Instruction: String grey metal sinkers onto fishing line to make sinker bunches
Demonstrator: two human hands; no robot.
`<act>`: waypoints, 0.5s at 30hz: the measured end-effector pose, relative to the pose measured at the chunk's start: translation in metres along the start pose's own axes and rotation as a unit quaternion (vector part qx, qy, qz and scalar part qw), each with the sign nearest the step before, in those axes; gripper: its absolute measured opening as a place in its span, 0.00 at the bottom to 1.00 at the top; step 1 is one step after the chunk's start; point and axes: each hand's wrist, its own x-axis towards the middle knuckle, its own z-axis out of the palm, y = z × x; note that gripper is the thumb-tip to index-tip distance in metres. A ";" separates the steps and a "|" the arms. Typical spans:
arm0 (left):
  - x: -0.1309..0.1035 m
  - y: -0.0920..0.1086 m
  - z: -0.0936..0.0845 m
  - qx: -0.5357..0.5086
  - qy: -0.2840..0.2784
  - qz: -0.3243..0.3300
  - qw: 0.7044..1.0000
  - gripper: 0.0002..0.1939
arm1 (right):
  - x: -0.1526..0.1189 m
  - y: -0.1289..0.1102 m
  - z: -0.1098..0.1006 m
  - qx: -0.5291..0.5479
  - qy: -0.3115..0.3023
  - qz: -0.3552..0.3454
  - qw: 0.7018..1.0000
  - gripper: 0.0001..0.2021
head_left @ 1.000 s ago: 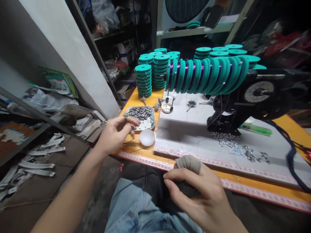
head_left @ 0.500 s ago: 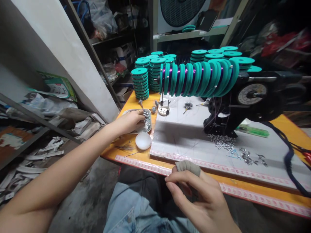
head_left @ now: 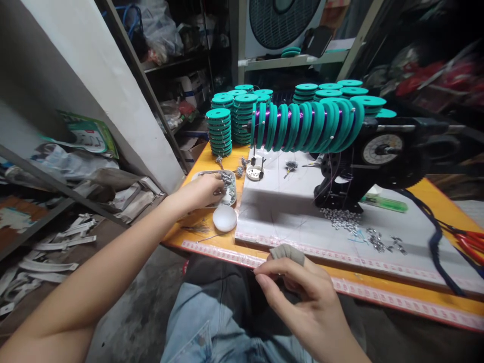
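Note:
My left hand [head_left: 202, 192] reaches into a shallow clear tray [head_left: 233, 197] of small grey metal pieces [head_left: 228, 180]. Its fingers are curled down among them, and the fingertips are hidden. Over my lap, close to the table's front edge, my right hand [head_left: 302, 287] is closed in a pinch of thumb and forefinger; whatever it grips is too small to make out. A grey-green wrap [head_left: 288, 253] covers one of its fingers. Beside the tray lies a round white dish [head_left: 224, 218]. A row of teal spools [head_left: 302, 126] with purple line sits on the black machine's shaft.
Stacked teal spools [head_left: 219, 132] stand behind the tray. The black machine [head_left: 340, 176] rises from a grey board [head_left: 272, 217], with silver beads [head_left: 340, 220] at its foot. A green-handled tool [head_left: 389, 203] and red-handled scissors [head_left: 469, 244] lie to the right. Pink-marked tape [head_left: 223, 256] runs along the front edge.
The view has shifted slightly, bringing the red-handled scissors further into sight on the right. My left hand stays in the tray, and my right hand keeps its pinch.

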 end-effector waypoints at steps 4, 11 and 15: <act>0.003 0.006 -0.008 -0.050 0.022 -0.016 0.998 0.11 | -0.002 -0.001 0.000 0.003 0.004 0.017 1.000 0.05; -0.051 0.080 -0.017 -0.217 0.102 -0.088 0.967 0.02 | -0.003 0.001 0.003 0.044 0.006 0.051 0.998 0.06; -0.097 0.138 0.020 -0.645 0.134 -0.174 0.732 0.04 | -0.006 0.001 0.010 0.132 -0.001 0.067 0.989 0.05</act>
